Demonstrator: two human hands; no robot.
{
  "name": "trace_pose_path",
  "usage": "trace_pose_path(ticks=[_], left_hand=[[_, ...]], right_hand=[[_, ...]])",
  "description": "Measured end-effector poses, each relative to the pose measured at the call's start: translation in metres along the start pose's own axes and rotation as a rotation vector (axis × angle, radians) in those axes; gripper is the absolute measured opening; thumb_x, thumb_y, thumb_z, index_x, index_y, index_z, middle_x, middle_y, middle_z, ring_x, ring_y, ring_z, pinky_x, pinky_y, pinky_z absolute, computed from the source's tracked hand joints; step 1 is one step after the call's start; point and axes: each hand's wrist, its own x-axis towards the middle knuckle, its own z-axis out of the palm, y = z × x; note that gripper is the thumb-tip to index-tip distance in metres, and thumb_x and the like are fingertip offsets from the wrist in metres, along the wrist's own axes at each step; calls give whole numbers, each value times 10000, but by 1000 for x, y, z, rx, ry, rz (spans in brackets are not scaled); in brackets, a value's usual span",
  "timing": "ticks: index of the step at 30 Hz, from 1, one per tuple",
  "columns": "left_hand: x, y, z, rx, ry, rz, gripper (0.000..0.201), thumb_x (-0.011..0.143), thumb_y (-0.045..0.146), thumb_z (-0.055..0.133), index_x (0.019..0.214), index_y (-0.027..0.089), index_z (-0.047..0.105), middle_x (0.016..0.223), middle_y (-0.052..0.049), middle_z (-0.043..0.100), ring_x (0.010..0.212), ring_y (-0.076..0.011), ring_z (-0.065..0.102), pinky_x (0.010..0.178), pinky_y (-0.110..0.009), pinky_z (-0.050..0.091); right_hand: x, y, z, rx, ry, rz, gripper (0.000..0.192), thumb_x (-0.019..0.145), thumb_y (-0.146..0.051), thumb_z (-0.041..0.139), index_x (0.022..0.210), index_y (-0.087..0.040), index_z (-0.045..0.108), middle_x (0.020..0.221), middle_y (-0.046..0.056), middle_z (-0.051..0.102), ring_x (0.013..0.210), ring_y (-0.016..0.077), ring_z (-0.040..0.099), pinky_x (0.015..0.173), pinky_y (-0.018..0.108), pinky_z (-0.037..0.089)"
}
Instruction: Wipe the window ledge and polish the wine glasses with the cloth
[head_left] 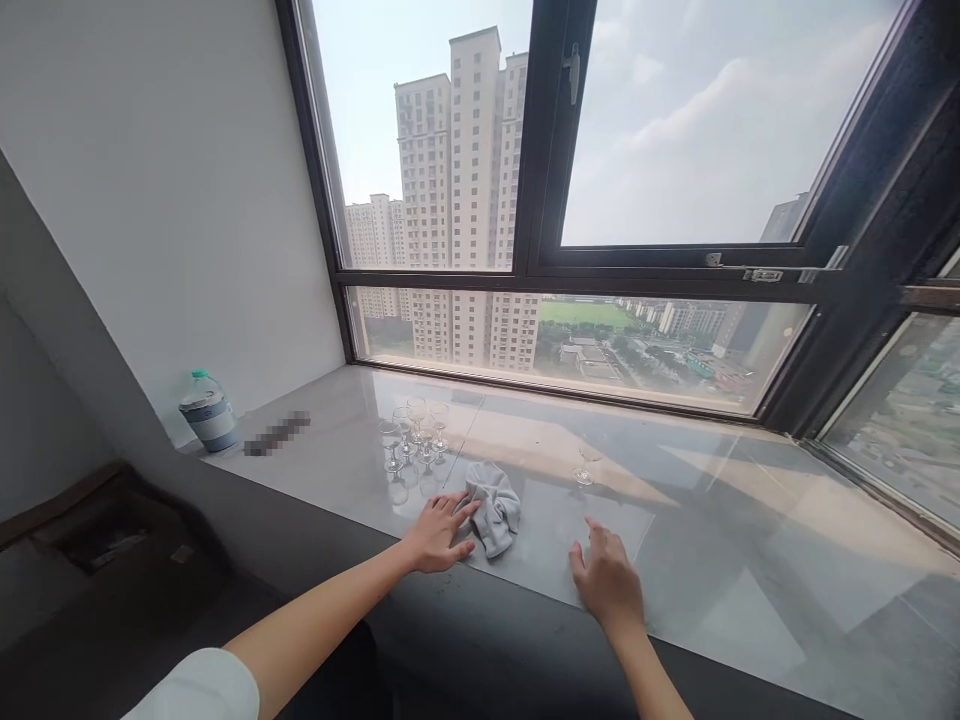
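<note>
My left hand [436, 536] rests at the front of the tiled window sill with its fingers spread. Its fingertips reach the edge of a crumpled grey cloth [493, 510]; I cannot tell whether they press on it. My right hand [609, 578] is over the sill's front edge, thumb and index finger apart, with nothing seen in it. Beyond that hand a single clear stemmed glass [586, 470] stands upright. Behind and left of the cloth, several similar stemmed glasses [426, 440] stand close together.
A large plastic bottle [212, 415] with a green cap stands at the sill's left end, beside a blurred-out object [277, 434]. A dark-framed window [540, 275] closes off the back. The glossy sill [720, 560] drops away at its front edge.
</note>
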Motion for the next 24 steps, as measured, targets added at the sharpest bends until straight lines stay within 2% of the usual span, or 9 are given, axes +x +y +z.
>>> trace_pose_path(ticks=[7, 17, 24], left_hand=[[1, 0, 2, 0, -11, -15, 717, 877, 654, 363, 1502, 339, 205, 1513, -87, 316, 1346, -324, 331, 1096, -511, 249], [-1, -3, 5, -17, 36, -15, 713, 872, 646, 390, 1494, 329, 243, 1490, -83, 355, 1323, -313, 368, 1101, -489, 259], [-1, -6, 8, -73, 38, -12, 701, 878, 667, 344, 1495, 352, 239, 1498, -64, 353, 1331, -331, 357, 1097, -490, 266]], right_hand=[[0, -3, -3, -25, -44, 40, 321, 883, -276, 421, 1183, -175, 473, 1057, 115, 604, 1057, 264, 541, 758, 343, 479], [0, -4, -5, -54, -67, 70, 321, 894, -279, 401, 1184, -162, 476, 1102, 125, 600, 1085, 267, 520, 750, 350, 481], [0, -7, -7, -85, -131, 106, 341, 914, -291, 381, 1218, -154, 451, 1134, 121, 586, 1112, 243, 510, 717, 300, 463]])
